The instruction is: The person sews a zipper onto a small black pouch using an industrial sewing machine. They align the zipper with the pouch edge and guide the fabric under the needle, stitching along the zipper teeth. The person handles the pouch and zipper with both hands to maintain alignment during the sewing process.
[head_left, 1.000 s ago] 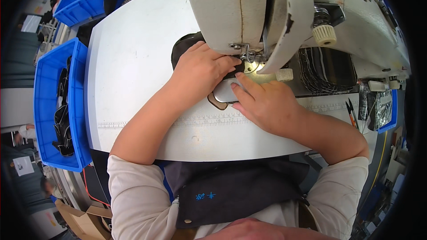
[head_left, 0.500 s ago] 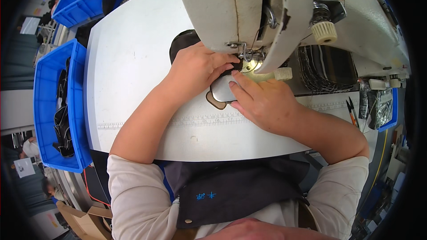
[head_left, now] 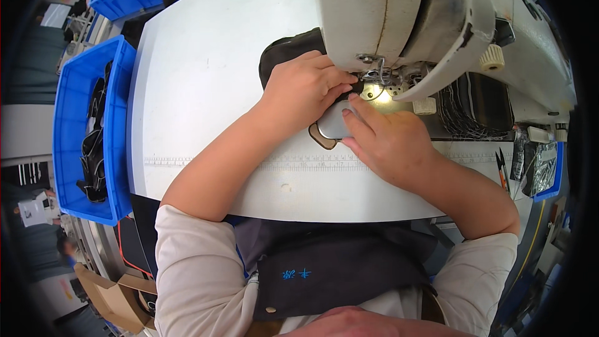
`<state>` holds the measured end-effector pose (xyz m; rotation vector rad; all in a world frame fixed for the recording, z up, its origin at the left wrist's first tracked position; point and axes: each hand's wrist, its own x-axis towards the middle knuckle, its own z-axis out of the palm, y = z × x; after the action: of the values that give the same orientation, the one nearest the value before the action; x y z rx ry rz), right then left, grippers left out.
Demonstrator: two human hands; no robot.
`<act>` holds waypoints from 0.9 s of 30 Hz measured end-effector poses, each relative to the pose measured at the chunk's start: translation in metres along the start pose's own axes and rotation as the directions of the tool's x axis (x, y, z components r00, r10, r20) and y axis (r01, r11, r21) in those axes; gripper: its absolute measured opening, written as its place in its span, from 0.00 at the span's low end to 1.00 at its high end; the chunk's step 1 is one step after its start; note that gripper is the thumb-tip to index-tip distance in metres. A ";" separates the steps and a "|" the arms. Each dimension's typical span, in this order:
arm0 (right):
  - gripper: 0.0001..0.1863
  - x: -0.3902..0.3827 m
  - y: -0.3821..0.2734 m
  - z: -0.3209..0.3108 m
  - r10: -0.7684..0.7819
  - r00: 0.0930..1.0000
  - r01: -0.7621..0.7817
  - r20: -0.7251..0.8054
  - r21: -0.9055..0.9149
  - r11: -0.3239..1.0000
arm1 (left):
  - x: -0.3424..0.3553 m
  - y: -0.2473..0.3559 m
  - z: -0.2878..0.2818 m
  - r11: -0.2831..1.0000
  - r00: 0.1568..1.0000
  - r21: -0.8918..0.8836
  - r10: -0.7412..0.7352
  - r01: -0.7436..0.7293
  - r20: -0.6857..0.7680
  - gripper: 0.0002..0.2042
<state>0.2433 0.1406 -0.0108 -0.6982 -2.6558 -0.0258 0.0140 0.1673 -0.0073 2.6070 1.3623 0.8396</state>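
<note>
compared with half a second ago, the whole scene sits further right in the view and slightly higher, so the head camera has shifted; both hands keep nearly the same places by the needle. the dark fabric piece lies on the worktop at the left of the sewing machine, with one edge at the presser foot. the left hand lies over it, fingers bent and drawn together at that edge; whether they pinch it or only press it cannot be told. the right hand has its fingers spread, the index fingertip by the piece's near edge and the others over the rounded silver plate; whether it grips anything cannot be told. a brown-edged flat piece pokes out beside the plate.

the machine's head hides part of the fabric piece, and the fingers cover much of the edge by the foot. to the right, beyond the cream knob, is a stack of dark pieces. orange-handled tools lie near the right forearm. at far left stands a blue bin with dark pieces in it, and below it an open cardboard box.
</note>
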 end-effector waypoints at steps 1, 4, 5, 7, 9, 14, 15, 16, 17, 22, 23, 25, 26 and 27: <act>0.23 0.001 0.000 0.000 0.007 1.000 -0.007 -0.001 0.006 1.000 | 0.000 0.000 0.001 1.000 1.000 0.010 -0.005 0.005 -0.010 0.05; 0.24 0.001 0.001 -0.002 0.042 0.999 -0.042 0.022 0.027 0.999 | -0.001 0.003 0.003 0.998 0.999 0.041 -0.045 0.045 -0.016 0.05; 0.24 0.000 0.001 -0.002 0.062 0.997 -0.064 0.049 0.039 0.997 | -0.001 0.005 0.004 0.997 0.999 0.052 -0.048 0.049 -0.017 0.05; 0.24 0.000 0.000 -0.002 0.086 0.993 -0.091 0.082 0.055 0.994 | -0.001 0.009 0.003 0.996 0.998 0.075 -0.056 0.058 -0.020 0.04; 0.24 0.000 0.000 -0.002 0.095 0.991 -0.102 0.093 0.068 0.992 | -0.001 0.009 0.004 0.995 0.998 0.082 -0.047 0.049 -0.029 0.04; 0.25 0.001 0.000 -0.003 0.102 0.992 -0.107 0.078 0.071 0.992 | 0.000 0.007 0.005 0.992 0.999 0.117 -0.050 0.051 -0.019 0.03; 0.25 0.001 0.000 -0.002 0.103 0.992 -0.108 0.072 0.072 0.992 | 0.000 0.007 0.005 0.992 0.999 0.114 -0.046 0.049 -0.022 0.03; 0.25 0.001 -0.001 -0.002 0.109 0.991 -0.114 0.082 0.069 0.991 | 0.000 0.007 0.005 0.993 0.999 0.111 -0.043 0.046 -0.025 0.03; 0.25 0.001 -0.001 -0.003 0.111 0.990 -0.117 0.089 0.065 0.991 | 0.000 0.007 0.005 0.994 0.999 0.102 -0.042 0.045 -0.031 0.04; 0.24 0.005 0.000 -0.004 0.107 0.992 -0.110 0.071 0.041 0.993 | 0.002 0.006 0.002 0.996 0.998 0.068 -0.055 0.056 -0.007 0.05; 0.24 0.005 0.000 -0.004 0.111 0.991 -0.115 0.076 0.040 0.993 | 0.002 0.005 0.002 0.996 0.998 0.064 -0.066 0.066 0.010 0.06; 0.23 0.006 0.000 -0.004 0.111 0.991 -0.114 0.073 0.038 0.993 | 0.000 0.004 0.001 0.995 0.995 0.056 -0.088 0.085 0.044 0.06; 0.23 0.005 0.000 -0.003 0.110 0.992 -0.113 0.066 0.036 0.993 | 0.000 0.005 -0.002 0.997 0.995 0.022 -0.080 0.079 0.051 0.08; 0.23 0.004 0.001 -0.003 0.110 0.992 -0.112 0.058 0.033 0.993 | -0.001 0.006 -0.009 0.997 0.996 -0.013 -0.072 0.073 0.058 0.10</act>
<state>0.2418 0.1434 -0.0067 -0.8451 -2.6590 0.0726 0.0136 0.1616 0.0014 2.5334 1.4203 0.7558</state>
